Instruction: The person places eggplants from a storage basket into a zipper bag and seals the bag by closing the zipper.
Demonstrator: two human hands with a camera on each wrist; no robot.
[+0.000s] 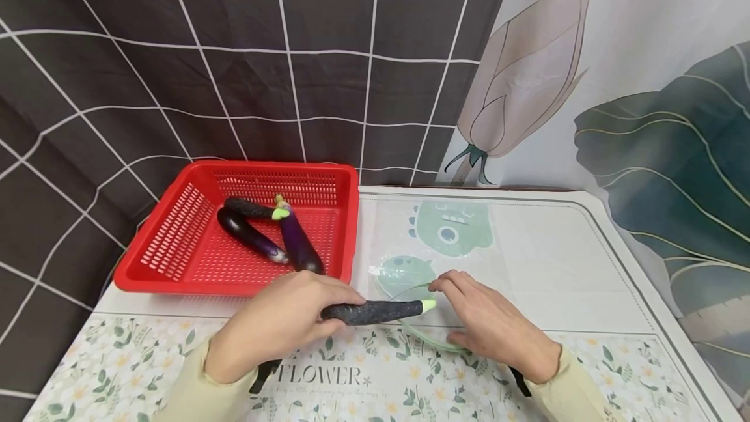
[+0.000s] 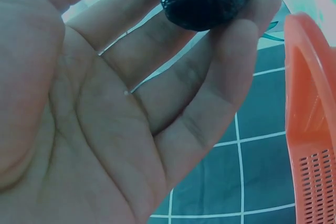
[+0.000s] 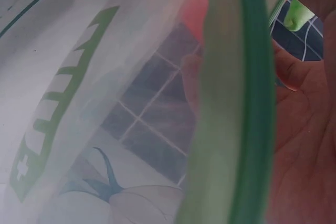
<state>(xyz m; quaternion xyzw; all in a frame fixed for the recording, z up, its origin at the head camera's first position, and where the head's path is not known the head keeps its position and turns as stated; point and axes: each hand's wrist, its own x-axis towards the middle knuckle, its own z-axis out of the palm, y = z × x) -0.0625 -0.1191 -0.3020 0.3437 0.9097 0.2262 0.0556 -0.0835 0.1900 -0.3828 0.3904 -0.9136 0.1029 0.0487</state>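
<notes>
Over the bench point(image 1: 551, 259), your left hand point(image 1: 287, 318) grips a dark eggplant point(image 1: 377, 312), pale end toward the mouth of a clear bag point(image 3: 226, 108); whether your right hand point(image 1: 498, 324) pinches or merely spreads its rim is unclear. Hold it wide, eggplant level.

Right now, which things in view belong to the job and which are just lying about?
In the job:
- dark, wrinkled, green-tipped vegetable, in left hand
- clear, green-printed plastic zip bag, at right hand
- probably, red perforated plastic basket holding three dark vegetables

Just there:
- flower-printed white table cover
- dark, white-gridded cloth backdrop
</notes>
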